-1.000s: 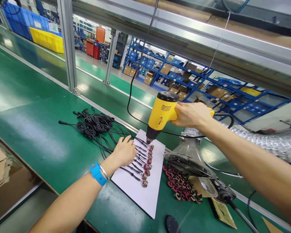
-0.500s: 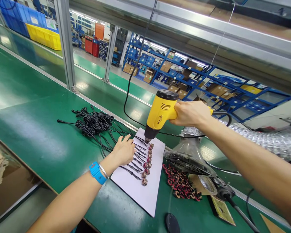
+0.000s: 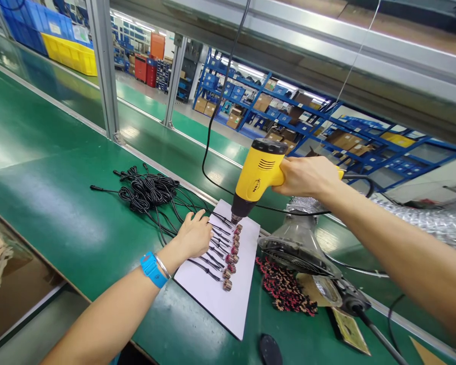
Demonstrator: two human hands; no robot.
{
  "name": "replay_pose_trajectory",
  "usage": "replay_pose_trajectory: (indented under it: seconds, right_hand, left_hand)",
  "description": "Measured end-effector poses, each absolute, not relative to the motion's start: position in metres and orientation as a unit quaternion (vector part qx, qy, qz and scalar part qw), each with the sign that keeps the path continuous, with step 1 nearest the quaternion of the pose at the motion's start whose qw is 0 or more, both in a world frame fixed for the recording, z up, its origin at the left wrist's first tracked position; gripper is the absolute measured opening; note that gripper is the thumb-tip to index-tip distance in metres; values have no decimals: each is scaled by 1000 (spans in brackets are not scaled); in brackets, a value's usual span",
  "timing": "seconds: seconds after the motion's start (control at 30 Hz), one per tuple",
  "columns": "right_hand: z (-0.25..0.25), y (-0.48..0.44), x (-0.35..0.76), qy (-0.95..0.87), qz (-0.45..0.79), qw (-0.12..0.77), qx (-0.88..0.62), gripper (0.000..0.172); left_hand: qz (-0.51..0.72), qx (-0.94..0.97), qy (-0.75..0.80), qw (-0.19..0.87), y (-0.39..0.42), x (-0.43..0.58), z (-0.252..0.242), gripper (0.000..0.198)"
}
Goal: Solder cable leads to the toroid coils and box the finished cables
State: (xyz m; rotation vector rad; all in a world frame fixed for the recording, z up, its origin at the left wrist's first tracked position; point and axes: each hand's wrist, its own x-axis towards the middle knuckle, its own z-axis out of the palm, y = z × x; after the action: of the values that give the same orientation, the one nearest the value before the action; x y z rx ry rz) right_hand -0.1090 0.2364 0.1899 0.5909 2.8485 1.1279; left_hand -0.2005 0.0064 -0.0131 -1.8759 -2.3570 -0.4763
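Observation:
My right hand [image 3: 306,175] is wrapped round the handle of a yellow heat gun [image 3: 259,172]. The gun's nozzle points down, just above the far end of a row of small copper-wound coils [image 3: 231,258]. These coils lie on a white board [image 3: 220,314], joined to or close by the ends of several black cables [image 3: 207,271]. Over those cables, at the board's left side, rests my left hand [image 3: 195,234], its fingers apart and slightly bent. Whether its fingertips touch a cable I cannot tell. The cables run back to a coiled black bundle [image 3: 146,190] on the green bench.
Right of the board stands a fume extraction hood [image 3: 296,241] with a silver flexible duct [image 3: 421,218]. A heap of small red and copper coils [image 3: 285,289] lies beneath it. A dark round object [image 3: 269,350] sits near the front. The gun's black cord hangs behind.
The heat gun and my right hand have shifted slightly right in the view. My left hand, the cables and the coils stay almost where they were.

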Motion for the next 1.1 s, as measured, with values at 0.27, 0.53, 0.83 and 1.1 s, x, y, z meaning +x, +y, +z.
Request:
replay_pose_trajectory:
  seconds: [0.27, 0.53, 0.83, 1.1]
  right_hand:
    - [184, 237, -105, 909, 367, -1, 197, 41]
    - [189, 234, -113, 909, 369, 10, 192, 39]
    - [196, 224, -140, 913, 374, 48, 155, 40]
    - [192, 219, -146, 914, 372, 64, 152, 42]
  left_hand:
    - [-155, -615, -773, 34, 6, -201, -13, 26]
    - [-153, -613, -774, 34, 6, -200, -11, 27]
    - [-154, -610, -777, 32, 6, -202, -10, 26]
    - [-149, -610, -778, 29, 4, -203, -9, 24]
